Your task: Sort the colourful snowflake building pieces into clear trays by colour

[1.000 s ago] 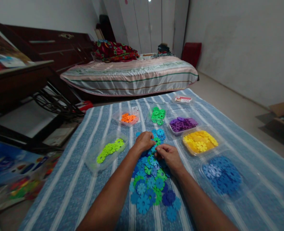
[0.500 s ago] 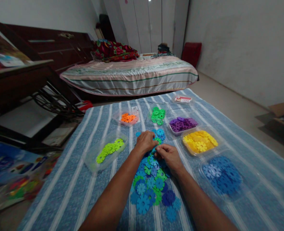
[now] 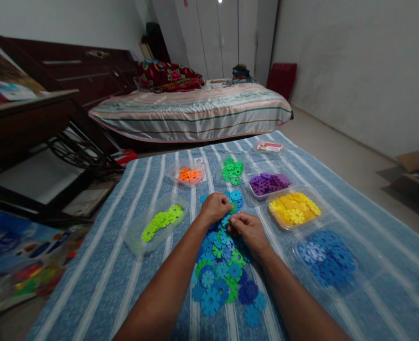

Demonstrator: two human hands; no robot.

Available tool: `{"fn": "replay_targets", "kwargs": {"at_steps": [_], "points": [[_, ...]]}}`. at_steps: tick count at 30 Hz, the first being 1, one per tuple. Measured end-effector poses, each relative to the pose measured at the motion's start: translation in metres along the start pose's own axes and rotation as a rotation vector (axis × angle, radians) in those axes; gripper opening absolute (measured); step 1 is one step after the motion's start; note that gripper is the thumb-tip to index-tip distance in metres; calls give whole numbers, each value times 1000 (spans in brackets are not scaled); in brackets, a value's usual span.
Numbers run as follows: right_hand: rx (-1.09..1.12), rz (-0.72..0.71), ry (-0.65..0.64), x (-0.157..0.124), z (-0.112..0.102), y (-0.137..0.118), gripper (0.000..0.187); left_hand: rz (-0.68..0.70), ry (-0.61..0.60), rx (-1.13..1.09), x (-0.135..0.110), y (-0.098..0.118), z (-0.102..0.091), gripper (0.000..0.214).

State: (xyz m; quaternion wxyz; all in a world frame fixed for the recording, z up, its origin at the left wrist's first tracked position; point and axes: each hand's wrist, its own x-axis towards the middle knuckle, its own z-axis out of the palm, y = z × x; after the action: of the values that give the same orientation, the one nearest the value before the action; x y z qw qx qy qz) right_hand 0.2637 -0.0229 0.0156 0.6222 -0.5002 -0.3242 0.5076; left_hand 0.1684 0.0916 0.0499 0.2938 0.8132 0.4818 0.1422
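A pile of flower-shaped plastic discs [image 3: 222,270] in light blue, dark blue and green is spread over the striped cloth between my forearms. My left hand [image 3: 215,207] is closed at the far end of this pile, its thumb and fingertips pinching a green disc [image 3: 234,207]. Just nearer and to the right, my right hand [image 3: 247,229] is also closed in a pinch above the pile; what its fingertips hold, if anything, is hidden. Several light-blue discs [image 3: 235,196] lie beyond my left hand.
Clear tubs hold sorted discs: lime [image 3: 162,221] at left, orange [image 3: 189,174] and green [image 3: 232,171] behind, purple [image 3: 269,183], yellow [image 3: 295,210] and blue [image 3: 327,258] at right. A labelled clear box [image 3: 269,147] sits at the far edge. A bed [image 3: 195,113] stands beyond.
My left fingers have lifted and drawn together slightly, and the green disc at their tips shows more plainly. My right hand has hardly moved.
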Motion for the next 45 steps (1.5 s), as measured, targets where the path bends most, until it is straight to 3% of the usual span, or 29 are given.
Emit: {"fn": "replay_targets", "kwargs": {"at_steps": [3, 8, 11, 15, 22, 31, 34, 41, 45], "points": [[16, 17, -1, 1, 0, 0, 29, -86, 96, -320, 8, 3, -5, 17], [8, 16, -4, 1, 0, -1, 30, -254, 215, -830, 32, 31, -23, 14], [19, 35, -2, 1, 0, -2, 31, -289, 256, -963, 41, 42, -29, 16], [25, 47, 0, 1, 0, -2, 30, -278, 234, -837, 31, 36, -24, 10], [51, 49, 24, -1, 0, -4, 32, -207, 171, -633, -15, 9, -13, 12], [249, 108, 109, 1, -7, -5, 27, 114, 103, -68, -65, -4, -6, 13], [315, 121, 106, 2, -10, -4, 25, 180, 52, 83, -74, -6, -1, 13], [326, 134, 111, 1, -10, -7, 25, 180, 27, 289, -86, -10, 6, 39], [333, 129, 100, 1, -10, -8, 25, 175, 27, 316, -88, -10, 5, 35]]}}
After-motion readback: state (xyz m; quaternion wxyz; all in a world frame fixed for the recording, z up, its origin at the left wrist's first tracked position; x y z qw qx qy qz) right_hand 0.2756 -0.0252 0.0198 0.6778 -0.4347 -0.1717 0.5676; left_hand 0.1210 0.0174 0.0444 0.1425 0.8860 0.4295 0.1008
